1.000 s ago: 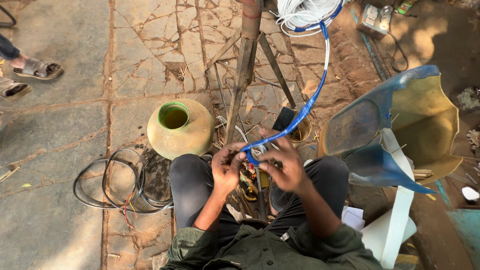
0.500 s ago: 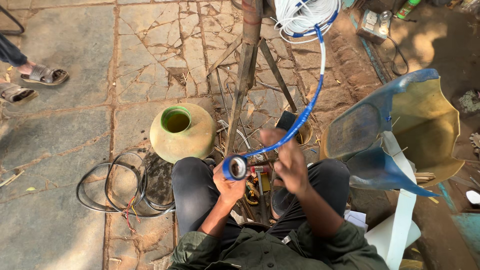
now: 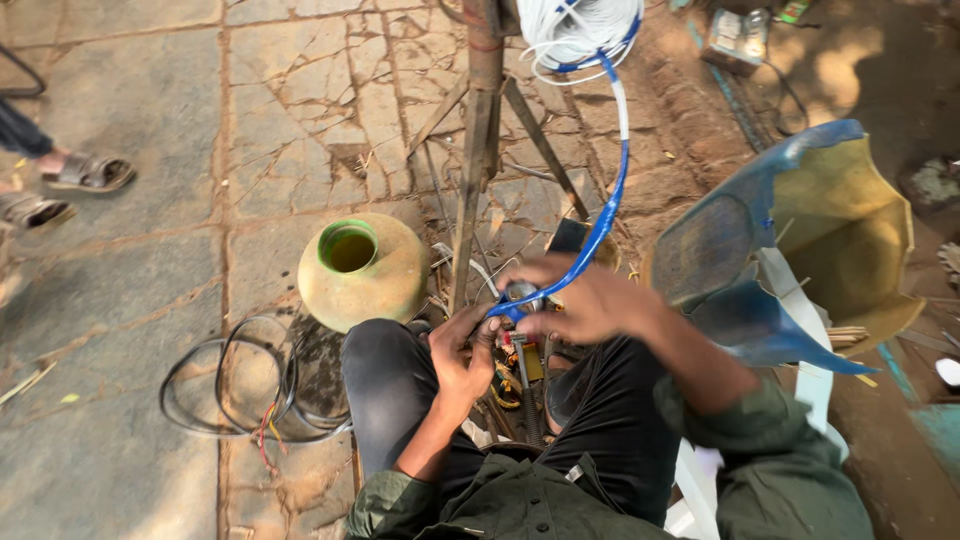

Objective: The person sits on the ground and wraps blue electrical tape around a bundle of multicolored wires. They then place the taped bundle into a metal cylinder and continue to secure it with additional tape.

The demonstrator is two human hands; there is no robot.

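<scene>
Nearest the camera, at the lower centre of the frame, a person in a dark green jacket [image 3: 520, 500] is sitting with knees apart in dark trousers [image 3: 385, 385]. Just above the knees, the left hand [image 3: 462, 352] is curling its fingers narrowly around a small round object at the lower end of a blue strap [image 3: 598, 228]; what that object is cannot be told through the blur. The right hand [image 3: 585, 298] is lying over the same end of the strap from the right, fingers bent and touching it, though whether they are gripping is not clear because the hand is smeared by motion. Both hands are meeting just right of centre frame.

Below the hands, between the legs, small tools with yellow and red parts [image 3: 518, 365] are lying on the ground. Left of the left knee, loops of black cable [image 3: 225, 385] are resting on the stone paving [image 3: 150, 150]. Just beyond the knee, a tan clay pot with a green rim [image 3: 360, 270] is standing upright.

Right of centre, a cracked blue and yellow plastic shell [image 3: 800, 250] is sitting on a white frame.

Farther up, the strap is rising to a bundle of white cord [image 3: 575, 30] at the top of a rusty metal stand [image 3: 478, 150]. At the far left edge, two sandalled feet [image 3: 70, 185] of another person are showing.
</scene>
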